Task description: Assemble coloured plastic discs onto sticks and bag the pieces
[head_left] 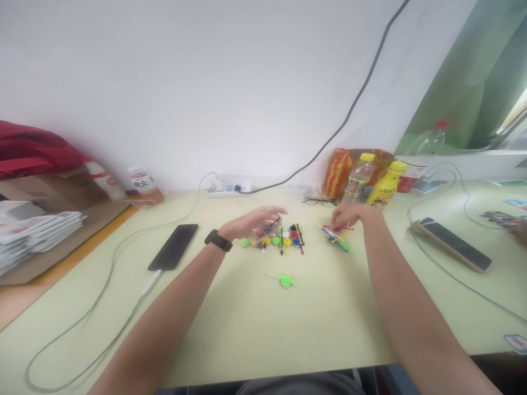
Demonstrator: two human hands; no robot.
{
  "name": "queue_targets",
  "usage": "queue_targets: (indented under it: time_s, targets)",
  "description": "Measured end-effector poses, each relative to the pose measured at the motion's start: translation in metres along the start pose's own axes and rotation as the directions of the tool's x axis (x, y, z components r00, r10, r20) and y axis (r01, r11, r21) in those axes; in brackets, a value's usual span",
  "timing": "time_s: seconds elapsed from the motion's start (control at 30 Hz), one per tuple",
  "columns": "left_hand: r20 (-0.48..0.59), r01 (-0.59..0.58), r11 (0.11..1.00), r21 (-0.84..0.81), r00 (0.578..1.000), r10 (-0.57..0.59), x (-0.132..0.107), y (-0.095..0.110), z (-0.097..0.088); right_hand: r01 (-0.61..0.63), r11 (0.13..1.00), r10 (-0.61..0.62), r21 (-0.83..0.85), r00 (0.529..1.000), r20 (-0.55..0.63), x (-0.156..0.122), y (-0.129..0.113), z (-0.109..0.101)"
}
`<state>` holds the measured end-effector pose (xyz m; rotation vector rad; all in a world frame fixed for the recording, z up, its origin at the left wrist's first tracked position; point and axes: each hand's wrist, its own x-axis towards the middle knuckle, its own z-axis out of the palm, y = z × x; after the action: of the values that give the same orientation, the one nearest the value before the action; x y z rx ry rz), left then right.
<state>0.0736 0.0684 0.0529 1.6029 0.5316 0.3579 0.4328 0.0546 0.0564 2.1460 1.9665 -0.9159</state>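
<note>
My left hand [253, 222], with a dark watch on its wrist, hovers over the left part of a row of small coloured plastic discs [275, 241] and arrow-shaped pointers [300, 237]. Its fingers are stretched out and apart. A thin dark piece shows by its fingertips; whether they touch it I cannot tell. My right hand [348, 215] reaches down with fingers pinched at a red plastic piece [336, 228], above a small heap of white, blue, green and yellow pointers [338, 241]. A green disc with a pointer across it [285, 282] lies alone nearer me.
A black phone [173, 247] on a charging cable lies left, another phone [453, 244] right. Behind my right hand stand two yellow-capped bottles [358, 178] and folded glasses [320, 202]. A power strip [229, 186] sits by the wall. White stacks [45, 230] are far left.
</note>
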Motion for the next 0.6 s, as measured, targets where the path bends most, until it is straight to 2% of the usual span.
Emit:
queue_targets:
  time_s: [0.13,0.4,0.5,0.57,0.6]
  targets:
    - [0.009,0.014,1.0,0.01,1.0,-0.014,-0.001,0.0,0.001,0.041,0.999,-0.042,0.014,0.999,0.027,0.008,0.005,0.003]
    - [0.019,-0.069,0.998,-0.015,0.997,0.069,-0.005,0.001,0.005,0.118,0.993,-0.118,-0.011,0.99,-0.082,0.008,0.005,0.001]
    - [0.034,-0.059,0.998,-0.024,0.998,0.059,-0.004,-0.002,0.004,0.153,0.987,-0.137,0.053,0.964,-0.229,-0.004,0.0,-0.006]
    - [0.053,-0.05,0.998,-0.046,0.997,0.053,-0.003,-0.004,0.003,0.229,0.955,-0.146,0.186,0.915,-0.375,-0.014,-0.008,-0.012]
    - [0.064,-0.05,0.997,-0.066,0.997,0.054,-0.002,-0.005,0.003,0.301,0.913,-0.157,0.275,0.882,-0.444,-0.02,-0.013,-0.016]
